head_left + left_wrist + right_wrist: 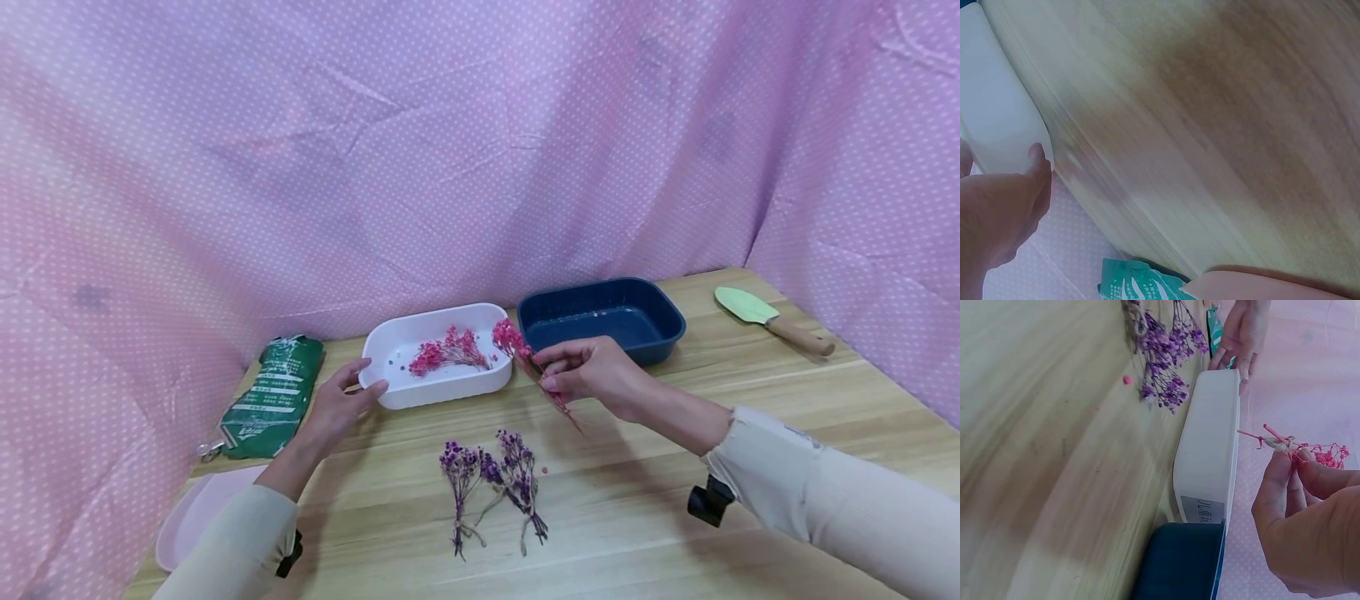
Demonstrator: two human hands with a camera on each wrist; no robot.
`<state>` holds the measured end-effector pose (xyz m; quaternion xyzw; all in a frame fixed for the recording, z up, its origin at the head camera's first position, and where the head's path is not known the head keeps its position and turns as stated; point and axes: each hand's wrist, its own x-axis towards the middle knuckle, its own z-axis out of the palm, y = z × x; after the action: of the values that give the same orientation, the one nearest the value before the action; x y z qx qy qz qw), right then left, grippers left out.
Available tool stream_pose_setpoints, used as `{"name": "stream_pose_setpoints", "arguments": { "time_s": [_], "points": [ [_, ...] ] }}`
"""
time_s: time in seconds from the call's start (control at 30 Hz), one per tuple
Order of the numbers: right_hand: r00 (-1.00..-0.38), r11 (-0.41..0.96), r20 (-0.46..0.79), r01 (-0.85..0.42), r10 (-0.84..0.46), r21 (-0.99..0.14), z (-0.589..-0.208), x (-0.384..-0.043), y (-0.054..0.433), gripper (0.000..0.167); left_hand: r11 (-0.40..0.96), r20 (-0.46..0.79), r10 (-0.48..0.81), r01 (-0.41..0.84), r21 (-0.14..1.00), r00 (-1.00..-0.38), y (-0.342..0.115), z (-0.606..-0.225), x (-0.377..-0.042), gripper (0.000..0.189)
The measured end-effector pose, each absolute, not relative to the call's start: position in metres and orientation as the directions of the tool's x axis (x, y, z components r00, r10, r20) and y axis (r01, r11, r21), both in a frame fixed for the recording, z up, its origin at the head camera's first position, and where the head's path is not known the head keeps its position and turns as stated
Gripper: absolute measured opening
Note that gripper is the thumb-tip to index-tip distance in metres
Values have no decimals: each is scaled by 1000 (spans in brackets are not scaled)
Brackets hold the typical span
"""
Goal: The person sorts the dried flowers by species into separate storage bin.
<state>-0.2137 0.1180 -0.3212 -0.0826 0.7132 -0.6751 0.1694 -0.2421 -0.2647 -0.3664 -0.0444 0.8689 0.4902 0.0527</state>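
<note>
My right hand (596,375) pinches a tied bunch of pink dried flowers (512,340) between thumb and fingertips, at the right end of the white plastic tub (442,390). In the right wrist view the twine (1280,444) round its stems shows at the fingertips. Another pink bunch (453,350) lies inside the tub among small dark bits. My left hand (337,408) is at the tub's left end, thumb and fingers around the rim. Two bunches of purple dried flowers, one left (459,479) and one right (517,475), lie on the wooden table in front.
A dark blue tub (660,342) stands right of the white one. Farther right lies a green trowel (750,307) with a wooden handle. On the left are a green printed bag (273,400), a metal clip (210,450) and a pale pink sheet (195,508). Dotted pink cloth (480,167) hangs behind.
</note>
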Motion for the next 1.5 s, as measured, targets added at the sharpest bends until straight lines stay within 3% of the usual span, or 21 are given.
{"name": "stream_pose_setpoints", "arguments": {
  "time_s": [0.27, 0.6, 1.17, 1.5],
  "points": [
    [-936, 63, -141, 127, -322, -990, -316, -233, 101, 42, 511, -139, -23, -131, 850, -990, -265, -367, -243, 72],
    [-942, 0, -24, 25, -333, -1000, -306, -259, 71, 41, 501, -145, -27, -140, 854, -989, -265, -366, -242, 71],
    [-984, -59, 40, -31, -171, -998, -320, -312, 32, 37, 495, -154, -30, -149, 856, -988, -266, -368, -241, 73],
    [-991, 117, 49, -64, -128, -991, -334, -314, 20, 33, 493, -163, -42, -162, 855, -986, -264, -365, -241, 72]
  ]
}}
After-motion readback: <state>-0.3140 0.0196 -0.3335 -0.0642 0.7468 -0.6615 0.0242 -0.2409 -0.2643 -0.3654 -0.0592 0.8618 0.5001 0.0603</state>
